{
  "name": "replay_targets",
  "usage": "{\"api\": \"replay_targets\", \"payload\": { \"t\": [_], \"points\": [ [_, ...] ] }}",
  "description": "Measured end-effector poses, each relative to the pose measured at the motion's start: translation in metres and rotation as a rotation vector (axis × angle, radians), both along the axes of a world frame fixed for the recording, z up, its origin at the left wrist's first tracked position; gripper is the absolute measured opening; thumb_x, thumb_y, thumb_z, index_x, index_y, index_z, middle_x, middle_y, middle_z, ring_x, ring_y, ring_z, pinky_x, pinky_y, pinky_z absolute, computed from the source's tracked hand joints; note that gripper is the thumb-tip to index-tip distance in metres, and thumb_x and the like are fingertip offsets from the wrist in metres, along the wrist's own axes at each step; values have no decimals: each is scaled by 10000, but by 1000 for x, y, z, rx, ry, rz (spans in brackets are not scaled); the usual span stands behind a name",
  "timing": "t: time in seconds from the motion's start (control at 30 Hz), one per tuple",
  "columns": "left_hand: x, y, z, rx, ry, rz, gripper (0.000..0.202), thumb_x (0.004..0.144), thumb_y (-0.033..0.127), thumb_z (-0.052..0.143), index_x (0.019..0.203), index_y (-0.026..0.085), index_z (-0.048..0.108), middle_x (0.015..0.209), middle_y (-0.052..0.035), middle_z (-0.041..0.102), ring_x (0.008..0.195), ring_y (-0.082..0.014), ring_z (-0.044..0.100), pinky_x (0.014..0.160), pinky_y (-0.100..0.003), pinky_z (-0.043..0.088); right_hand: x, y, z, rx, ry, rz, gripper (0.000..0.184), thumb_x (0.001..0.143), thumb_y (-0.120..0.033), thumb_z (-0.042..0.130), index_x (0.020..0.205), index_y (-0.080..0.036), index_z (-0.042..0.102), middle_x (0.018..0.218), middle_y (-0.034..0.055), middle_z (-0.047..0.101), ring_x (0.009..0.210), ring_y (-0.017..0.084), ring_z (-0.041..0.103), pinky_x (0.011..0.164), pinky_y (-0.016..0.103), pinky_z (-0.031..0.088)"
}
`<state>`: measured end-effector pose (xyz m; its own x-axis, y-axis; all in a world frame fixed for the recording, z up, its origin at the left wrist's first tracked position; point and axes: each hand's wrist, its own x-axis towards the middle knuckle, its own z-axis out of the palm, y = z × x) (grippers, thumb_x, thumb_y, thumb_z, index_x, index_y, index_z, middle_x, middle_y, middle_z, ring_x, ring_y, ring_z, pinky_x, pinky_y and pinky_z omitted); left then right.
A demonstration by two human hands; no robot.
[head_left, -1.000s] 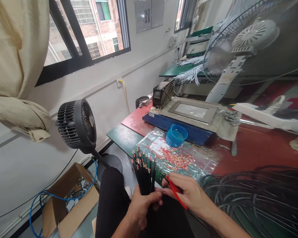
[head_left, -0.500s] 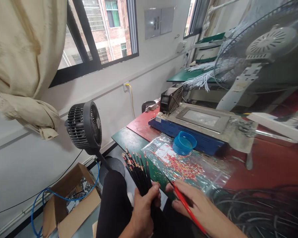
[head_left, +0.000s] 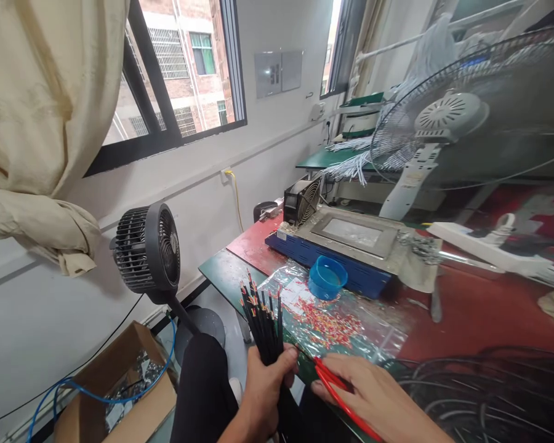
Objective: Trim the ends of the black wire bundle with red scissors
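Note:
My left hand point(head_left: 268, 384) is closed around a bundle of black cables point(head_left: 264, 332). The cables point upward, with red, yellow and pale inner wires showing at their stripped ends. In my right hand point(head_left: 373, 387) are red-handled pliers point(head_left: 324, 373), their dark, narrow tip pointing left toward my left thumb. A cable end seems to lie near that tip, but the contact is too small to make out. Below the cables' upper ends and to the right, a clear plastic bag point(head_left: 378, 332) lies on the table under scattered red and yellow insulation bits point(head_left: 335, 323).
A blue plastic ring-shaped dish point(head_left: 327, 280) stands by a blue-sided heating device point(head_left: 323, 258). Coiled dark cables point(head_left: 484, 394) crowd the right front. A black fan point(head_left: 150, 249) and an open cardboard box point(head_left: 145, 412) are on the left; a large fan point(head_left: 447, 117) stands right.
The camera view has turned slightly right and up. The red handles now show spread apart, and the pliers' tip is closer to my left thumb. My left hand keeps the cable bundle.

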<state>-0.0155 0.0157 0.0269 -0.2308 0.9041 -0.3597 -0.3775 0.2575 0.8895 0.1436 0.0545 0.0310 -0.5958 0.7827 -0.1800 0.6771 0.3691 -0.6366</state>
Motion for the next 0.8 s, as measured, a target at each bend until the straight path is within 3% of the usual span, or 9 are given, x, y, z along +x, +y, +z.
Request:
{"api": "replay_targets", "payload": {
  "t": [0.2,0.37,0.5,0.63,0.8],
  "points": [
    [2,10,3,43,67,-69,229,646,319,675,646,113,575,446,54,442,415,-41,315,464,-254,185,4,3,-6,24,2,-45,410,842,-483,433,567,-198,330,608,-3,516,588,144,441,540,260,241],
    [1,17,-6,44,80,-121,295,588,378,712,611,107,599,408,41,464,372,-50,337,448,-258,188,11,10,-19,32,57,-122,478,790,-547,495,520,-186,335,549,-16,446,547,119,370,517,261,191],
    [-3,17,-16,43,-55,-150,342,548,379,739,704,93,636,421,28,499,389,-68,390,462,-258,242,9,18,-26,-152,309,-168,543,755,-653,479,508,-189,345,497,-46,324,483,84,292,469,240,180],
    [-3,8,-19,33,-140,-220,348,501,332,768,734,94,669,439,5,547,413,-81,434,477,-259,280,-2,15,-26,-443,580,-276,606,698,-770,417,581,-180,491,410,-56,368,361,74,335,393,216,235],
    [3,-2,-16,77,-155,-227,335,451,341,798,661,107,684,534,-28,616,426,-75,463,466,-248,290,-11,2,-24,-571,771,-296,523,721,-664,533,617,-152,538,428,-54,418,363,58,363,380,192,257]
  ]
}}
